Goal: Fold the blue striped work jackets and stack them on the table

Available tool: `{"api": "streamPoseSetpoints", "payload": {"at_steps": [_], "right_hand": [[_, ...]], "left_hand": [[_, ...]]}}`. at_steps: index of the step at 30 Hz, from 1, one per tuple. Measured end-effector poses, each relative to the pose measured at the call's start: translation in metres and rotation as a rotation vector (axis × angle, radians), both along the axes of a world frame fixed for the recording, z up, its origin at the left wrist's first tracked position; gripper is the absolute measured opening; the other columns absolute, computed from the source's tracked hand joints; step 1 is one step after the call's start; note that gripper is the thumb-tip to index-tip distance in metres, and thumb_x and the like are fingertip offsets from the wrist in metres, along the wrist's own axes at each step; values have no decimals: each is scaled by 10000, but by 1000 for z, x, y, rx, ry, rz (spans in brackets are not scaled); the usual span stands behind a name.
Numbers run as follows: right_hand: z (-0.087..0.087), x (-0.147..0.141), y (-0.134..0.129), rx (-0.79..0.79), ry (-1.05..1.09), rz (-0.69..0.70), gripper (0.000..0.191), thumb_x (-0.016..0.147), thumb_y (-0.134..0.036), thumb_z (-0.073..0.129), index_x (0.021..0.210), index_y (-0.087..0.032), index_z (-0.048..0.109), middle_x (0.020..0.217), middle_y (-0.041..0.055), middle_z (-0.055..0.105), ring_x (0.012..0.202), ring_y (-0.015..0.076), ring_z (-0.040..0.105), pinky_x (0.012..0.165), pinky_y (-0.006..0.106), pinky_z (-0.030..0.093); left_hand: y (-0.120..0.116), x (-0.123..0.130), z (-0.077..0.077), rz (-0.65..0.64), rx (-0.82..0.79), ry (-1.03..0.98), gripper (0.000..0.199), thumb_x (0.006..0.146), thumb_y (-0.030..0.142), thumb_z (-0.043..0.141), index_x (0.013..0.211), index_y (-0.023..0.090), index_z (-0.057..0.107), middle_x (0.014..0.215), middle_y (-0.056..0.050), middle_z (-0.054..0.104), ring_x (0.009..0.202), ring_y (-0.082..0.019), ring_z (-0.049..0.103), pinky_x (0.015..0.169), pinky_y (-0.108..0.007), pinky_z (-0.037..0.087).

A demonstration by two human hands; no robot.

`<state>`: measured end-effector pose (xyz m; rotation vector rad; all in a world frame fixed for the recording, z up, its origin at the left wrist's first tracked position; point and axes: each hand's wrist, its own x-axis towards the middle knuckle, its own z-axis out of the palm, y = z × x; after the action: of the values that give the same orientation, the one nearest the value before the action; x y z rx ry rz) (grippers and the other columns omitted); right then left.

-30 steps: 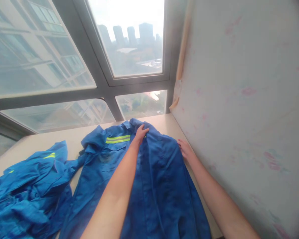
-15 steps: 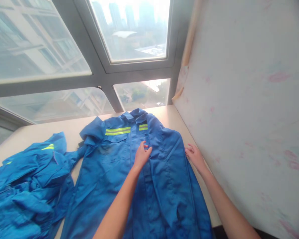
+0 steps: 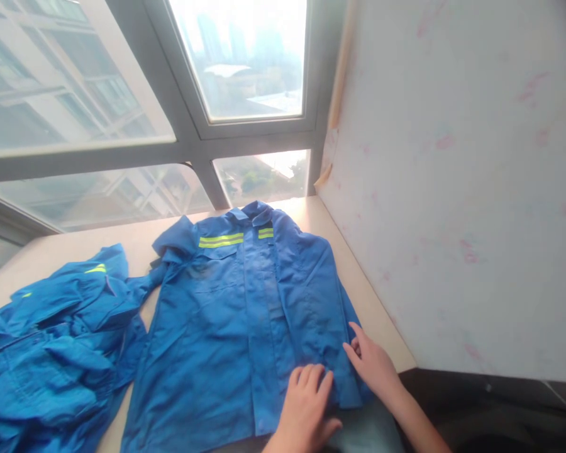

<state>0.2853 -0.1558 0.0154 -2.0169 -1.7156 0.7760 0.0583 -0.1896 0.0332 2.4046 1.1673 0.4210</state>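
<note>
A blue work jacket (image 3: 217, 327) with yellow-green reflective strips lies front up on the pale surface, its collar toward the window. One sleeve (image 3: 314, 302) is folded over the front on the right side. Fingers apart, my left hand (image 3: 306, 402) rests at the lower end of that sleeve, near the jacket's hem. My right hand (image 3: 370, 362) is at the right edge of the sleeve near the cuff, with thumb and index finger apart and nothing seen between them.
A second blue garment (image 3: 66, 346) lies crumpled at the left. Behind the pale ledge (image 3: 306, 214) stand grey-framed windows (image 3: 255, 129). A white wall (image 3: 453, 189) with pink marks rises on the right. Below it is a dark area at the lower right.
Both hands have moved down the jacket toward its lower edge, the left one also to the right. The folded sleeve's lower end now lies near the hem, and the view has shifted slightly.
</note>
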Motion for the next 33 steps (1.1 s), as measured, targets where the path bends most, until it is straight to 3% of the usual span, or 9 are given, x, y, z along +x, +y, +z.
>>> {"api": "streamPoseSetpoints", "payload": {"at_steps": [3,5,8,12,15,19,21,26,33], "right_hand": [[-2,-13,7,131,-29,35,533,891,-274,443,1410,-165,501,1154,125,684,1014,249,667,904,377,517],[3,-16,17,163,20,23,540,870,-213,419,1401,-176,510,1152,117,679,1011,230,665,913,376,522],[20,-11,31,204,110,-20,506,876,-234,407,1361,-184,542,1034,92,692,947,218,673,888,373,535],[39,4,37,272,188,-98,474,896,-328,422,1329,-193,563,1076,96,687,879,209,678,869,367,536],[30,15,26,202,164,-135,482,874,-358,454,1311,-190,570,1050,89,696,758,196,668,813,364,537],[2,22,-1,55,130,-140,535,835,-386,499,1322,-169,542,865,35,674,610,176,620,717,346,535],[-6,20,-13,60,131,-127,551,847,-387,484,1353,-169,509,885,33,654,594,162,602,695,334,537],[1,12,-31,199,77,-10,550,856,-294,474,1393,-175,485,1063,92,634,714,173,607,792,357,556],[-6,18,-40,227,2,48,467,864,-214,415,1293,-193,598,1165,120,621,887,211,660,875,371,564]], "left_hand": [[-9,1,-16,-6,93,46,631,795,266,675,1397,243,487,1357,-106,597,1226,-306,546,1059,-491,411],[-7,0,-15,-5,76,32,649,773,130,590,1404,237,482,1350,-91,608,1211,-274,557,1060,-461,416],[0,1,4,7,11,-26,732,695,49,535,1403,228,484,1353,-72,609,1194,-238,563,1048,-405,438],[6,10,27,-21,11,-104,721,711,38,500,1409,214,475,1359,-75,603,1198,-209,555,1050,-364,440],[4,16,24,-60,23,-66,627,786,82,505,1399,213,488,1341,-77,620,1210,-221,552,1075,-397,416],[-3,15,3,-122,76,52,424,881,239,559,1305,229,568,1336,-68,635,1294,-263,513,1122,-469,364],[-7,13,-7,-121,139,51,371,912,275,557,1279,235,584,1382,-54,611,1347,-266,474,1136,-463,351],[-12,15,-14,-95,266,-36,260,958,222,516,1186,248,637,1317,-31,659,1278,-201,553,1110,-386,396],[-18,16,-7,-119,189,-26,270,904,271,615,1173,252,625,1261,-41,680,1188,-214,609,981,-359,507]]}}
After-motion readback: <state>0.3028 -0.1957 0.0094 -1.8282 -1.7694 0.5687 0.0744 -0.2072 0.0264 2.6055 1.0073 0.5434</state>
